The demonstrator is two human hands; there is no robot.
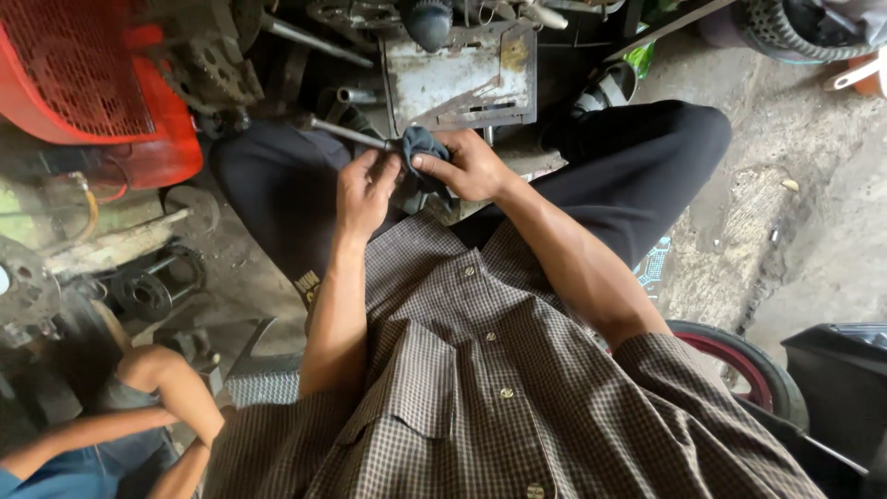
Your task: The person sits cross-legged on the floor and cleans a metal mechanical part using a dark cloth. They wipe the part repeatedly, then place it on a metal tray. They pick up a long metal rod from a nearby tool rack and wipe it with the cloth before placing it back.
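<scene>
Between the knees, left hand (362, 192) fingers pinching metal rod (344, 132), right hand (467, 166) fingers gripping dark rag (423, 143).

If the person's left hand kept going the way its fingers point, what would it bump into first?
Probably the thin metal rod held just above the left hand, beside the dark cloth; beyond that, the rusty metal plate, though depth is unclear.

Your hands have open room only over your lap; ahead a rusty metal box (459, 79) blocks you, a red mesh guard (83, 79) crowds the left, and a wheel (739, 360) sits right.
</scene>
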